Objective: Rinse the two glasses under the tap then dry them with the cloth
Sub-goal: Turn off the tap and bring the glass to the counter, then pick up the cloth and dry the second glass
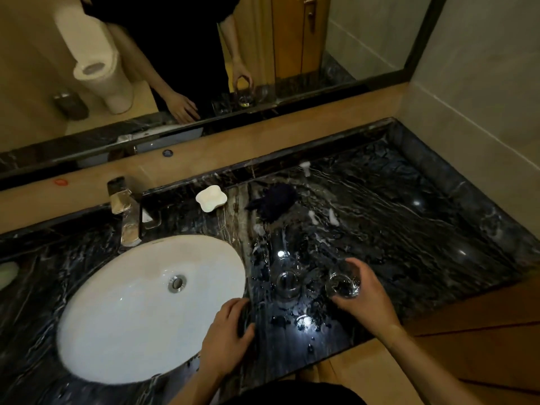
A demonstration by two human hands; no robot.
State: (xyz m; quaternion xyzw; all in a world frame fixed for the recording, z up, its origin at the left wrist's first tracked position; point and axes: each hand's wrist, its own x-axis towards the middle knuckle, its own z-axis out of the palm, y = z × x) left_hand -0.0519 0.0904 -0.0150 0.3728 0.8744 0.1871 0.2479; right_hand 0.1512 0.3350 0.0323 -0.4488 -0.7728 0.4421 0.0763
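left hand (226, 336) flat on counter (394, 229) | right hand (362, 290) grips glass (342, 283)

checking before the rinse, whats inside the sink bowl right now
Only the metal drain sits in the white sink bowl; no glass and no running water from the tap. The left hand covers part of the bowl's right rim, so that bit is hidden.

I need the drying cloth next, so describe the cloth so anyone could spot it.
Start at the white sink, then go right past the white soap dish. The cloth lies crumpled beside it on the marble counter, the only dark, soft thing there.
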